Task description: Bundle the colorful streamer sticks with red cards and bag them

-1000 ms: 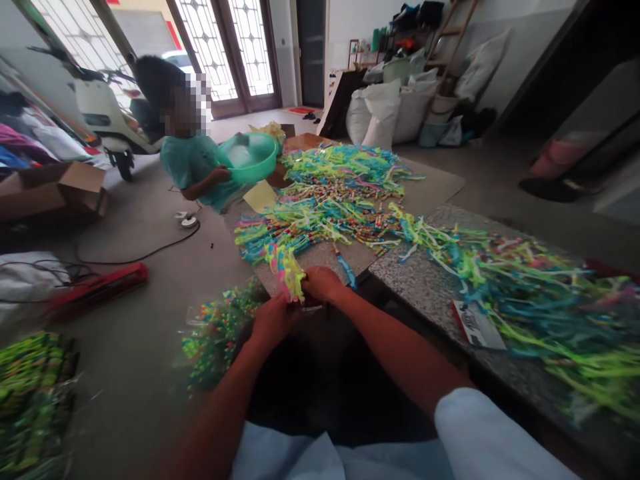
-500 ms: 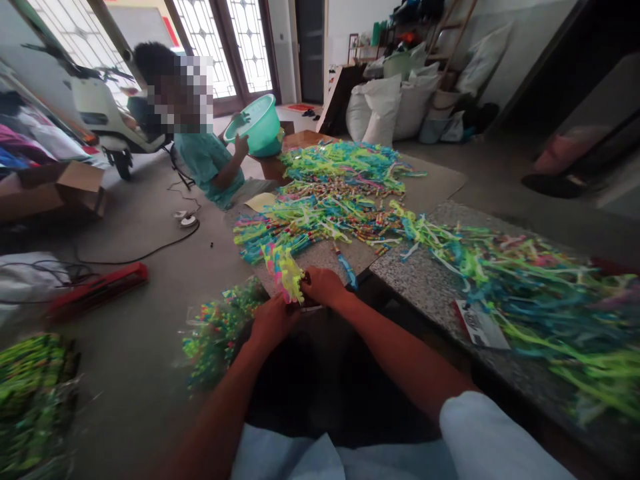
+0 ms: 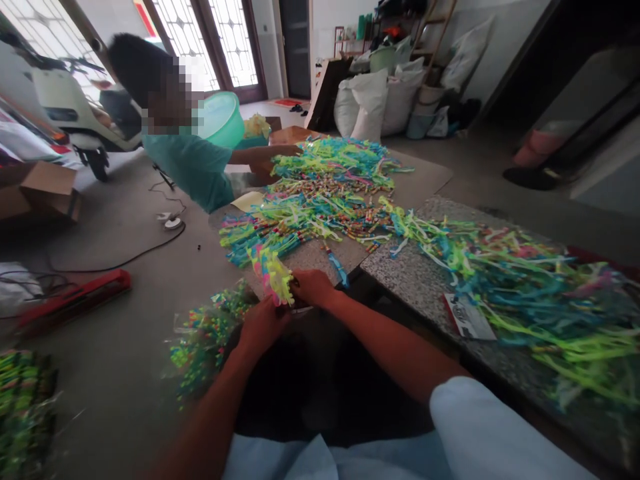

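Observation:
Both my hands meet at the near corner of a low stone table (image 3: 425,280). My left hand (image 3: 261,325) and my right hand (image 3: 311,287) are closed round the lower end of a small bundle of pink and yellow tasselled strips (image 3: 270,272), which stands up between them. Heaps of the same bright green, blue and yellow strips (image 3: 320,200) cover the table beyond my hands. More strips (image 3: 540,293) lie on the stone slab to my right.
A person in a teal shirt (image 3: 193,167) leans over the far end of the table beside a green plastic basin (image 3: 220,119). A clear bag of coloured pieces (image 3: 207,333) lies on the floor left of my hands. A red tool (image 3: 70,301), a cable, a cardboard box (image 3: 40,193) and white sacks (image 3: 370,100) stand around.
The other person raised the green basin, then set it behind them and reached an arm onto the table. My hands kept hold of the bundle; my view shifted slightly right.

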Available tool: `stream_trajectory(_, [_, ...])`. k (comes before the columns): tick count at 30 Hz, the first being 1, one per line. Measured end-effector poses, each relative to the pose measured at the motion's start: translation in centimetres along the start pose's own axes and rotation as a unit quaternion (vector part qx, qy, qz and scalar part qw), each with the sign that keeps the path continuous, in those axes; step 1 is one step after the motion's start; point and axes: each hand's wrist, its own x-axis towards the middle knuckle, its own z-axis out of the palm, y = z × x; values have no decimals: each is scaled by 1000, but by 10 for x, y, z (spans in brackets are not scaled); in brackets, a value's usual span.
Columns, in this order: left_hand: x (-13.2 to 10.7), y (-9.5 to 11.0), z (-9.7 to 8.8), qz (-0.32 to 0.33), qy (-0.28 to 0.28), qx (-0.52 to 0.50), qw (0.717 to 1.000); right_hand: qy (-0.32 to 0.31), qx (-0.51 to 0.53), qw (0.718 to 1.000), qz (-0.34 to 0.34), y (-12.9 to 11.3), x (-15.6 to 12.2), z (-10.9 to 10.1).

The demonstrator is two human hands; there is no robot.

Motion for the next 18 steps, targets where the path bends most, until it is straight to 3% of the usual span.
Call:
stream_trajectory(5, [0,3,-1,-20,5,-7,1000,-69,-22,997,-15,14,7,-26])
stream_trajectory(10, [-2,6,-3,-32,6,-5,999,-18,-101,993,60,69,32,-61])
stream_trajectory(15, [-3,5,-3,-37,2,-11,999,-75,-156,985,21,113,43,-55])
stream_trajectory(18, [-4,4,-2,-35,3,-8,999,-59,-161,985,11,126,40,-46])
